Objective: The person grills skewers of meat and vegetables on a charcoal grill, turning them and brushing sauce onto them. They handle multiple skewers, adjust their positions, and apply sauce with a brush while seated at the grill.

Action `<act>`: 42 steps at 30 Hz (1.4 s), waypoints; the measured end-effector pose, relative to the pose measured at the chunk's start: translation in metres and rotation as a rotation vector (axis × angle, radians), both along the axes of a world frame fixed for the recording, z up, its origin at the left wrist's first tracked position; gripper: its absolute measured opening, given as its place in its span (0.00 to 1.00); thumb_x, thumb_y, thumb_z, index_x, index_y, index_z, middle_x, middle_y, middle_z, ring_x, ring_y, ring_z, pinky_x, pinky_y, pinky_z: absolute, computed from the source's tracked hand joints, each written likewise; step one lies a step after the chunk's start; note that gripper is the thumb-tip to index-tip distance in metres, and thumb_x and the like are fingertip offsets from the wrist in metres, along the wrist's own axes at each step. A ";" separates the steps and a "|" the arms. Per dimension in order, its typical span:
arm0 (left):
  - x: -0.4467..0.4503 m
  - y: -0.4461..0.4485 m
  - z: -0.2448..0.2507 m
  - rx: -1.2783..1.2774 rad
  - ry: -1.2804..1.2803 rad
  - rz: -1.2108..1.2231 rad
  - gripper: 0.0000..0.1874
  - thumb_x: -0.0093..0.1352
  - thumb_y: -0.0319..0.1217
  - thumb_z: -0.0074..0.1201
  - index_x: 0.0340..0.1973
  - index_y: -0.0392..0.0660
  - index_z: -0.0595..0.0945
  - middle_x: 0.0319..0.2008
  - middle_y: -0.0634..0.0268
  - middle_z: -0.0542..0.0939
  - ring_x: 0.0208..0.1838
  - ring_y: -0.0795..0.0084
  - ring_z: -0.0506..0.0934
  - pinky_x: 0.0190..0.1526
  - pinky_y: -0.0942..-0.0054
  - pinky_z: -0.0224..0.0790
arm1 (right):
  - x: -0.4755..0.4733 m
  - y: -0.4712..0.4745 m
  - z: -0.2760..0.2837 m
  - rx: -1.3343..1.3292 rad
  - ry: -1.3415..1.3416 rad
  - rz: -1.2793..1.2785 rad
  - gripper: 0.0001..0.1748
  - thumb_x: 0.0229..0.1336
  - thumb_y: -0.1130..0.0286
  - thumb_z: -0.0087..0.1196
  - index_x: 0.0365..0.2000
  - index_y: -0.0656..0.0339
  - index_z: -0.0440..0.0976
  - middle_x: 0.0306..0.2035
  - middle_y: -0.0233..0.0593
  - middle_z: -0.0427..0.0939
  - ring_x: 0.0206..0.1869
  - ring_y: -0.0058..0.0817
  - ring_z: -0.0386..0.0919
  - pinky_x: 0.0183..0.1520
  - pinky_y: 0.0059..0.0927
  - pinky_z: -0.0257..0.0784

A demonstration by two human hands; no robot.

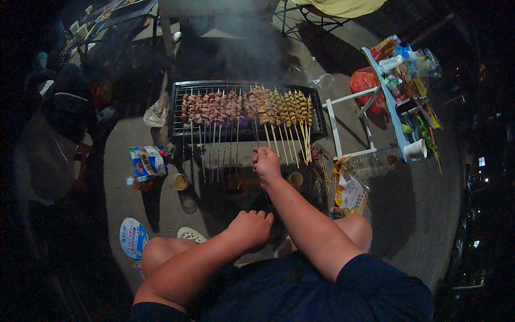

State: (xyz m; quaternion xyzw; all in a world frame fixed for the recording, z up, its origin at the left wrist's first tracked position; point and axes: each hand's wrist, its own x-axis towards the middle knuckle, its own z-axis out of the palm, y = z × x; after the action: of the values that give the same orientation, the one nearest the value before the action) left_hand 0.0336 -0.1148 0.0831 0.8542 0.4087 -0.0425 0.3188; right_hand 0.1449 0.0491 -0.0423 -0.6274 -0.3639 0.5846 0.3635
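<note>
A black charcoal grill [174,108] with a wire grate stands before me and smoke rises behind it. Raw-looking meat on metal skewers [203,106] lies across its left half; browner, yellowish meat on wooden skewers [295,108] fills the right. My right hand [266,164] has its fingers closed on the lower end of a metal skewer [256,131] near the grill's middle. Nearer to my body, over my lap, my left hand [250,229] is curled with its back up; whether it holds anything is hidden.
At right a small table with a light-blue edge [388,100] bears packages and a paper cup [415,149]. A white metal frame [334,129] and a yellow-white packet [349,191] are near it. Left of the grill are a plastic bag [156,112], a blue packet [148,163] and a cup [180,182].
</note>
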 end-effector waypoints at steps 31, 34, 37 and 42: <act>-0.010 -0.012 -0.001 0.090 -0.021 -0.043 0.16 0.70 0.41 0.57 0.42 0.41 0.86 0.43 0.53 0.84 0.47 0.52 0.83 0.44 0.51 0.79 | -0.061 -0.003 0.014 -0.262 0.058 0.244 0.12 0.67 0.61 0.64 0.44 0.54 0.77 0.32 0.32 0.78 0.28 0.27 0.77 0.27 0.39 0.75; -0.009 -0.009 0.011 0.065 -0.009 -0.056 0.17 0.71 0.43 0.57 0.41 0.42 0.86 0.43 0.53 0.84 0.47 0.53 0.83 0.43 0.52 0.78 | -0.054 0.007 -0.009 -0.244 -0.082 0.283 0.11 0.66 0.60 0.64 0.42 0.54 0.77 0.31 0.34 0.78 0.27 0.29 0.77 0.26 0.45 0.75; -0.010 -0.008 0.012 0.055 0.000 -0.052 0.18 0.71 0.44 0.57 0.41 0.42 0.86 0.42 0.53 0.84 0.46 0.53 0.83 0.42 0.52 0.78 | -0.053 0.014 -0.028 -0.304 -0.083 0.315 0.12 0.66 0.60 0.64 0.43 0.54 0.77 0.31 0.35 0.78 0.28 0.32 0.78 0.26 0.50 0.75; -0.011 -0.011 0.003 0.082 -0.017 -0.027 0.18 0.71 0.44 0.56 0.39 0.41 0.86 0.42 0.53 0.84 0.46 0.53 0.83 0.43 0.51 0.78 | -0.058 0.014 -0.027 -0.301 -0.125 0.281 0.13 0.65 0.60 0.64 0.42 0.55 0.77 0.32 0.38 0.79 0.30 0.37 0.79 0.28 0.55 0.75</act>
State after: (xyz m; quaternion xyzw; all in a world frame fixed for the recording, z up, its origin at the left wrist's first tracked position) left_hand 0.0224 -0.1257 0.0858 0.8722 0.3959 -0.0228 0.2864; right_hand 0.0868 0.0633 -0.0691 -0.6527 -0.3784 0.6372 0.1572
